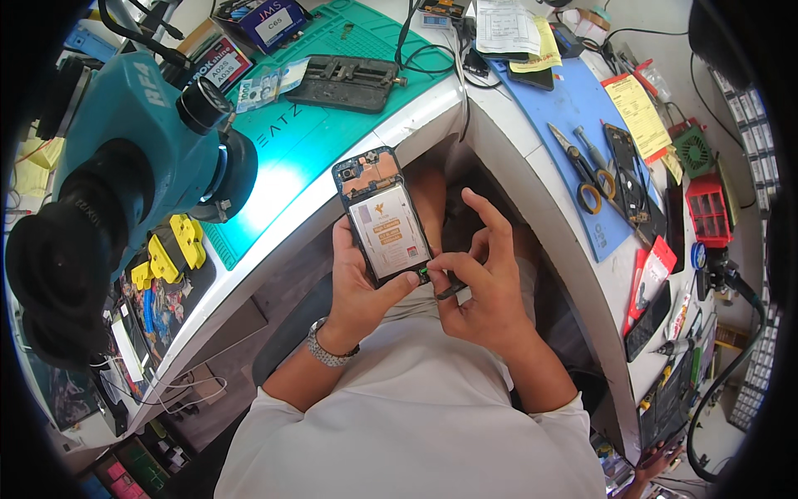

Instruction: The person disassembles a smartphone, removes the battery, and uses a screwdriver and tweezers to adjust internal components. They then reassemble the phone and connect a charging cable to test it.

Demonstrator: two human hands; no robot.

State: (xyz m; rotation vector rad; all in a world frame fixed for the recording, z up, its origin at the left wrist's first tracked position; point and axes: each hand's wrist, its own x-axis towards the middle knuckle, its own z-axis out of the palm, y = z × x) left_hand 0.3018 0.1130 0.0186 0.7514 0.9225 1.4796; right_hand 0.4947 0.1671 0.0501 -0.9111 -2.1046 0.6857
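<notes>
we grip the opened phone (pixel 386 229) mid-frame in our left hand (pixel 357 279); right hand (pixel 482 287) pinches a small dark piece (pixel 453 289) by its lower end. it's off the counter (pixel 501 108): slack grip could drop it.

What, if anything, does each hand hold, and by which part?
The left hand holds the opened phone by its lower left side. For the right hand, I cannot tell.

Site: workshop for phone repair. Evidence: opened phone (pixel 370 176) with bared battery (pixel 386 241) in left hand (pixel 362 295); teal microscope (pixel 145 137) left of that hand; green work mat (pixel 312 150) with black clamping fixture (pixel 341 83) beyond the hands. Right of the right hand (pixel 489 291): blue mat (pixel 532 100) bearing scissors (pixel 573 155) and a stripped phone frame (pixel 625 154).
</notes>
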